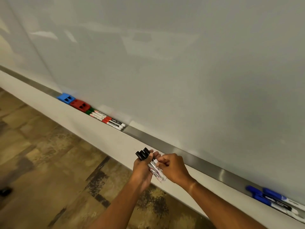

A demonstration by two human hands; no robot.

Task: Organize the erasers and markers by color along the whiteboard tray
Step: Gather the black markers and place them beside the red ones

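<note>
My left hand [142,171] grips a bundle of black-capped markers [149,161], caps pointing up and away, just in front of the metal whiteboard tray [173,150]. My right hand [173,167] pinches the white barrels of the same bundle from the right. On the tray at the left sit a blue eraser [66,98], a red eraser [80,104], a green eraser [89,111] mostly hidden, and red-capped markers [107,120] lying lengthwise. Blue-capped markers [270,196] lie in the tray at the far right.
The whiteboard [181,71] rises behind the tray. A white ledge [99,133] runs below the tray's front. Patterned brown floor [49,162] lies beneath, with a dark object [5,191] at the left edge. The tray's middle stretch shows bare metal.
</note>
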